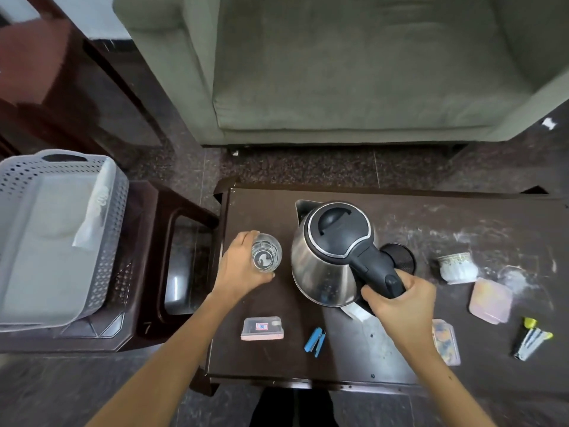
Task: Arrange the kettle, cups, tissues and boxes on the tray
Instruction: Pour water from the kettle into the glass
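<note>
A steel kettle (320, 266) with a black lid sits over a metal tray (374, 337) on the dark table; my right hand (400, 300) grips its black handle. My left hand (238, 266) is wrapped around a clear glass cup (266, 252) left of the kettle. A small pink box (262, 328) lies near the front edge. Another patterned box (446, 342) lies right of my right wrist. A white ceramic cup (458, 268) stands to the right, with a pink box (490, 300) beside it. The kettle's black base (400, 260) shows behind the handle.
A blue clip (315, 339) lies by the tray. Lighters (531, 337) rest at the far right. A grey perforated basket (58, 235) holding tissue sits on a dark stool at left. A green sofa (354, 72) stands beyond the table.
</note>
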Demonstrator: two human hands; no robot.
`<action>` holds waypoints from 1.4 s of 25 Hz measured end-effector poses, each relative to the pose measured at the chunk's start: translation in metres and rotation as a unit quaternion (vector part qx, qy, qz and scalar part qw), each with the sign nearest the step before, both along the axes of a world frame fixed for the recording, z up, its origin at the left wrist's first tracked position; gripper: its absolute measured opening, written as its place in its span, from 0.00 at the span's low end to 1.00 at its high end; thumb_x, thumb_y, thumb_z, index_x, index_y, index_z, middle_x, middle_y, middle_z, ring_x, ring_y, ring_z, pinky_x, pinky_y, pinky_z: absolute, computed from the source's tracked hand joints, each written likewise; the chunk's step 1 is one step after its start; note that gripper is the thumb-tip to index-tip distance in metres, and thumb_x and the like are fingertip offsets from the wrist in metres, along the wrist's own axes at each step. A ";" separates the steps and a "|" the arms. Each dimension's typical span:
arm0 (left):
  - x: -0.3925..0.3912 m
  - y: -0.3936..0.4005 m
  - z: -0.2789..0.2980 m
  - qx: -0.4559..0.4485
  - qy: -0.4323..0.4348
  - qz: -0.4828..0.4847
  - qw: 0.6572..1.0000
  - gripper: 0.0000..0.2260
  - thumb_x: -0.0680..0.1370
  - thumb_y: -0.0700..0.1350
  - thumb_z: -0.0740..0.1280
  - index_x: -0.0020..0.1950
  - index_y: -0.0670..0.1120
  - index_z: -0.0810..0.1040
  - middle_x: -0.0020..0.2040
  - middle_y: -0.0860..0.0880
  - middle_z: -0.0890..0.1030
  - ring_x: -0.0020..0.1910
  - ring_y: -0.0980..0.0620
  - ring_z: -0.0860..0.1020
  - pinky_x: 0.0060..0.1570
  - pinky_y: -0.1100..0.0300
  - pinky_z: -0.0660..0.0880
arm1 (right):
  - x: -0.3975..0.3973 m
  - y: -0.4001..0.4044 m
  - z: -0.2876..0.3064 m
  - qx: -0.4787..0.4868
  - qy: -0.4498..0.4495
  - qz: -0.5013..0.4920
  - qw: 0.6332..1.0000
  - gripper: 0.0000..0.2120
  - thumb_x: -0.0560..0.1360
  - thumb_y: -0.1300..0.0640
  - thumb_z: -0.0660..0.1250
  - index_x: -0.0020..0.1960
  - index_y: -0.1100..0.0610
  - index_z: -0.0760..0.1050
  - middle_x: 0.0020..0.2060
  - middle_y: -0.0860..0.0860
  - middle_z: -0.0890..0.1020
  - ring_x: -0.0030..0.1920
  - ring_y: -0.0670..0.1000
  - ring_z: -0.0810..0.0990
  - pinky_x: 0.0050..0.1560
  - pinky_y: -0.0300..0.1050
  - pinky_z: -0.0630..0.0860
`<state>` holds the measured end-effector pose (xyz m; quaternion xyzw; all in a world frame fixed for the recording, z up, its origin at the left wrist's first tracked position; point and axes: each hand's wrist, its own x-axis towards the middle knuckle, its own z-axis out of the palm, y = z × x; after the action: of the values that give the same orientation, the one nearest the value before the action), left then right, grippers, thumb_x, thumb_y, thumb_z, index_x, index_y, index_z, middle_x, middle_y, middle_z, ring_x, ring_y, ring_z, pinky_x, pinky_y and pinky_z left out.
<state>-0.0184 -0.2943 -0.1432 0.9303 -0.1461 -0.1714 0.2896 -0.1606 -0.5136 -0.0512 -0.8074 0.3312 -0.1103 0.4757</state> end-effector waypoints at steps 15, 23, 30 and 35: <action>0.002 -0.025 -0.025 0.056 0.008 -0.058 0.997 0.42 0.59 0.49 0.79 0.69 0.45 0.67 0.65 0.47 0.72 0.62 0.45 0.74 0.55 0.49 0.75 | -0.003 -0.005 -0.004 -0.008 -0.001 0.035 0.999 0.19 0.57 0.61 0.68 0.23 0.54 0.56 0.19 0.48 0.57 0.24 0.46 0.54 0.25 0.39 0.53; -0.021 -0.004 -0.004 0.011 0.001 -0.023 1.000 0.42 0.62 0.47 0.80 0.71 0.45 0.64 0.70 0.46 0.68 0.70 0.47 0.67 0.66 0.50 0.69 | -0.013 -0.012 0.022 -0.048 0.030 0.075 0.996 0.22 0.58 0.61 0.68 0.22 0.51 0.53 0.19 0.48 0.56 0.24 0.46 0.54 0.24 0.38 0.54; -0.062 0.016 0.022 -0.074 -0.013 0.077 0.994 0.24 0.71 0.41 0.74 0.65 0.39 0.72 0.63 0.41 0.75 0.63 0.44 0.73 0.64 0.56 0.67 | -0.013 -0.013 0.041 -0.120 0.098 0.147 0.977 0.26 0.60 0.66 0.70 0.22 0.50 0.53 0.17 0.45 0.56 0.24 0.49 0.55 0.26 0.39 0.55; -0.068 0.023 0.021 -0.087 0.007 0.098 0.991 0.22 0.73 0.41 0.72 0.65 0.40 0.72 0.63 0.42 0.75 0.62 0.45 0.74 0.64 0.55 0.69 | -0.006 -0.011 0.033 -0.160 0.126 0.197 0.959 0.23 0.60 0.63 0.70 0.22 0.52 0.55 0.17 0.46 0.59 0.22 0.51 0.58 0.24 0.40 0.56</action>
<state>-0.0869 -0.2709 -0.1220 0.9103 -0.0667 -0.1352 0.3854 -0.1666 -0.5247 -0.0182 -0.9297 0.2004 0.0366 0.3069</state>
